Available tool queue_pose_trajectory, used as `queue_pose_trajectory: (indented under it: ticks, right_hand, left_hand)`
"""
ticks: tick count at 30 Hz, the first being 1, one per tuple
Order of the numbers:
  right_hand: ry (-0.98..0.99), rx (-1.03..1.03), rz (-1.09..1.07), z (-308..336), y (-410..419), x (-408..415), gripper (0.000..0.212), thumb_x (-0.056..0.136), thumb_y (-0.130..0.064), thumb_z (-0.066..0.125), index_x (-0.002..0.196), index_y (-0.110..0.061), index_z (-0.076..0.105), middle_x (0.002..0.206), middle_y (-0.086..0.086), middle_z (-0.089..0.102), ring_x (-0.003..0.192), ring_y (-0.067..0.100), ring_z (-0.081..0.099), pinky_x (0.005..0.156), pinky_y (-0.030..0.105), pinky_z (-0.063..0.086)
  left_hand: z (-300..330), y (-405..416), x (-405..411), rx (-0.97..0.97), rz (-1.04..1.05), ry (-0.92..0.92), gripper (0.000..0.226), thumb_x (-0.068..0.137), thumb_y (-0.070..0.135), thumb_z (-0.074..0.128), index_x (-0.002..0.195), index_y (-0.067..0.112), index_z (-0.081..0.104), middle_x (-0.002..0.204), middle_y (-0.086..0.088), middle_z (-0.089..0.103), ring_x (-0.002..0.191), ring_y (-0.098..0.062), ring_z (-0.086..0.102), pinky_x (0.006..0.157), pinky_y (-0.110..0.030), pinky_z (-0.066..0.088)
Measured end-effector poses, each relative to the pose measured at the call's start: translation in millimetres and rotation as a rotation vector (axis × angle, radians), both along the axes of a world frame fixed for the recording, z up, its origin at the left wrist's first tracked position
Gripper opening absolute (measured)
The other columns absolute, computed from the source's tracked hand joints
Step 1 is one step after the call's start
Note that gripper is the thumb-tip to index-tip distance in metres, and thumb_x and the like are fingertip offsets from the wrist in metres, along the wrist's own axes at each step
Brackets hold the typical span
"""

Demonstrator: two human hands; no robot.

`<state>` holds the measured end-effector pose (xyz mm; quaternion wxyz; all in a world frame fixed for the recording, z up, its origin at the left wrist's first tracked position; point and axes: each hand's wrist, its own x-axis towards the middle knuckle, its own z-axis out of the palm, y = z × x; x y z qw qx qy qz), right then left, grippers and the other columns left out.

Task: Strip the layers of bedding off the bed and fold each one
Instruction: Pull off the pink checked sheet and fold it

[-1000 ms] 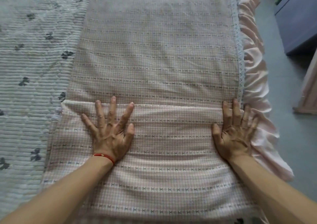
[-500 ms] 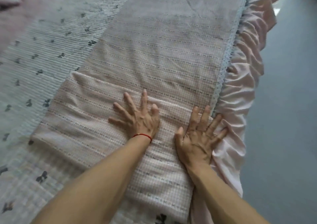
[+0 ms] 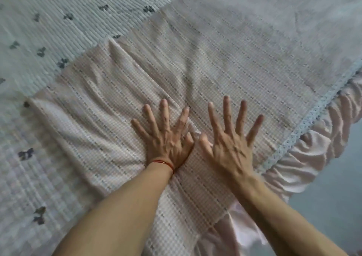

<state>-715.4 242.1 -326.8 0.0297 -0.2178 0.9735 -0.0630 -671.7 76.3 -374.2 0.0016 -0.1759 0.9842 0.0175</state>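
On the near edge of the bed, two hands are pressing flat, fingers spread wide: left hand [image 3: 166, 140] and right hand [image 3: 231, 144], side by side on one folded pink checked sheet [image 3: 101, 122]. Beyond, one white quilt [image 3: 58, 26] is lying flat.

My left hand [image 3: 166, 138] and right hand [image 3: 231, 146] lie flat on the sheet [image 3: 225, 69], a matt, waffle-textured pink-check woven cloth, creased toward 9 o'clock. At 11 o'clock the quilt [image 3: 64, 10] is ribbed, soft, matt cotton-like cloth. A lace trim [image 3: 305, 124] edges the sheet at 3 o'clock, beside a glossy, satin-smooth ruffle [image 3: 313, 155]. A red thread band [image 3: 164, 162] circles my left wrist.
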Motion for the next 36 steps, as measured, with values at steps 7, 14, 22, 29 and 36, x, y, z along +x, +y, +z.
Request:
queue_pose_trajectory:
  ticks: [7, 14, 22, 29, 36]
  right_hand:
    - [-0.037, 0.030, 0.135, -43.7, 11.1, -51.9, 0.083, 0.088, -0.054, 0.041, 0.164, -0.030, 0.019, 0.173, 0.007, 0.003, 0.157, 0.043, -0.007, 0.115, 0.078, -0.002]
    - [-0.125, -0.001, 0.136, -49.3, 12.0, -57.8, 0.086, 0.082, -0.048, 0.044, 0.163, -0.027, 0.024, 0.173, 0.009, 0.006, 0.156, 0.046, -0.007, 0.114, 0.079, -0.006]
    - [-0.218, 0.024, 0.140, -50.5, 10.2, -59.6, 0.089, 0.080, -0.049, 0.043, 0.162, -0.027, 0.017, 0.173, 0.011, 0.001, 0.155, 0.047, -0.007, 0.112, 0.080, -0.006]
    - [-0.322, -0.018, 0.176, -43.0, 7.7, -63.3, 0.089, 0.078, -0.048, 0.044, 0.162, -0.023, 0.026, 0.172, 0.013, 0.002, 0.155, 0.048, -0.009, 0.112, 0.080, -0.007]
    - [-0.404, 0.000, 0.222, -32.9, 13.3, -64.5, 0.089, 0.084, -0.050, 0.041, 0.165, -0.024, 0.014, 0.172, 0.013, -0.009, 0.154, 0.047, -0.016, 0.112, 0.080, -0.009]
  left_hand:
    - [9.1, 1.3, -6.2, -0.012, 0.005, -0.057, 0.077, 0.088, 0.060, 0.040, 0.158, 0.048, 0.010, 0.169, -0.015, 0.001, 0.149, -0.057, -0.002, 0.105, -0.082, 0.008]
    - [24.3, 0.7, -13.3, 0.032, 0.027, -0.153, 0.080, 0.085, 0.060, 0.046, 0.158, 0.047, 0.014, 0.168, -0.017, 0.005, 0.148, -0.059, 0.000, 0.104, -0.083, 0.009]
    - [42.1, 2.6, -14.8, 0.035, 0.071, -0.251, 0.078, 0.089, 0.062, 0.043, 0.158, 0.048, 0.010, 0.169, -0.014, -0.003, 0.149, -0.056, -0.003, 0.107, -0.081, 0.008]
    - [53.5, 12.4, 3.6, 0.065, 0.321, -0.181, 0.068, 0.097, 0.051, 0.038, 0.160, 0.032, 0.021, 0.169, -0.011, 0.011, 0.155, -0.040, 0.007, 0.112, -0.076, 0.012]
    - [65.4, 4.7, 65.2, 0.071, 1.110, -0.100, 0.059, 0.097, 0.037, 0.044, 0.152, 0.019, 0.030, 0.153, -0.023, 0.031, 0.130, -0.047, 0.040, 0.094, -0.066, 0.043]
